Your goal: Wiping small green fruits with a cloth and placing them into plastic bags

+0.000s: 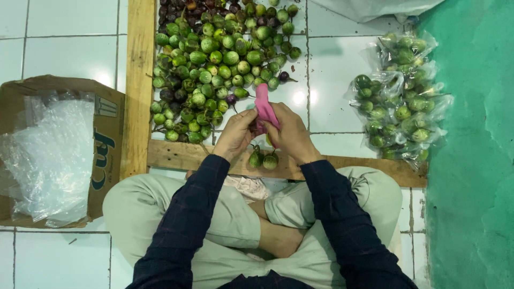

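Cardboard box [107, 155]: open, brown with dark blue print on its flap, on the tiled floor well left of the left hand [235, 136].
Box contents: crumpled clear plastic bags [51, 160].
Filled bags [401, 101]: clear plastic, packed with small green eggplants, heaped right of the right hand [289, 136].

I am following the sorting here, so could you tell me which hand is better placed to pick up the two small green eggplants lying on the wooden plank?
Probably the right hand: the two green eggplants lie just below its palm, whereas the left hand sits slightly farther off. Both hands hold the pink cloth.
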